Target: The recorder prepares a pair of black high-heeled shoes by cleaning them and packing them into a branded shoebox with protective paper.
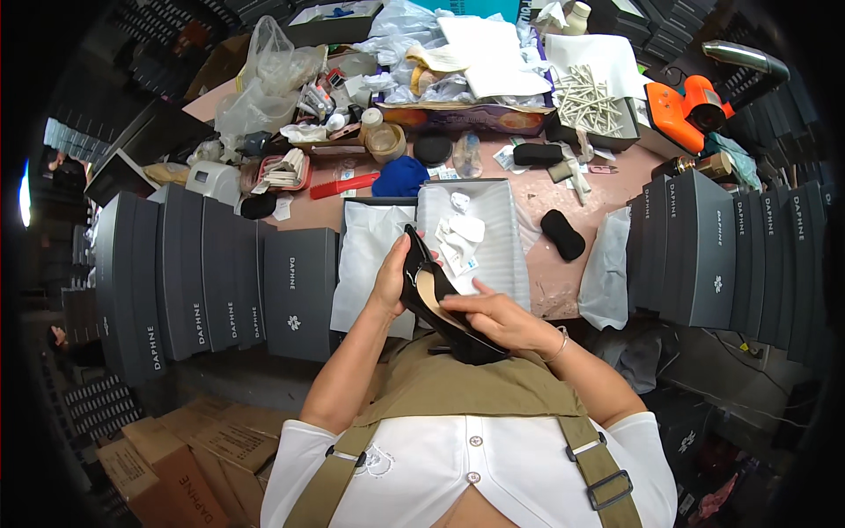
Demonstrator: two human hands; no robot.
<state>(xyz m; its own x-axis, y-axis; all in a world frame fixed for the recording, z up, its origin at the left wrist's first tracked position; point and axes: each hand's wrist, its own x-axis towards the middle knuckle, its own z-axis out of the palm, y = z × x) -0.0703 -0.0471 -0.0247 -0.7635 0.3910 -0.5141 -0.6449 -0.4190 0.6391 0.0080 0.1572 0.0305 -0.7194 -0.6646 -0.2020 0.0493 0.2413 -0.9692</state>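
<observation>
A black high-heeled shoe (421,295) with a beige insole is tilted in front of my chest. My left hand (392,277) is closed round its heel end. Against the insole rests the stretched index finger of my right hand (502,319), with the thumb held apart; its lower fingers are partly hidden. Beneath it, on my lap, lies more black shoe material (480,349), seemingly a second shoe, mostly covered. Just beyond my hands is an open grey shoebox (475,184) lined with white tissue, with crumpled white paper (460,242) in it.
Grey shoeboxes (180,273) stand in rows on the left, and more shoeboxes (695,251) on the right. Farther back are a blue cloth (400,177), a red brush (343,186), a box of white sticks (629,119) and an orange device (673,119). Brown cartons (167,475) sit at lower left.
</observation>
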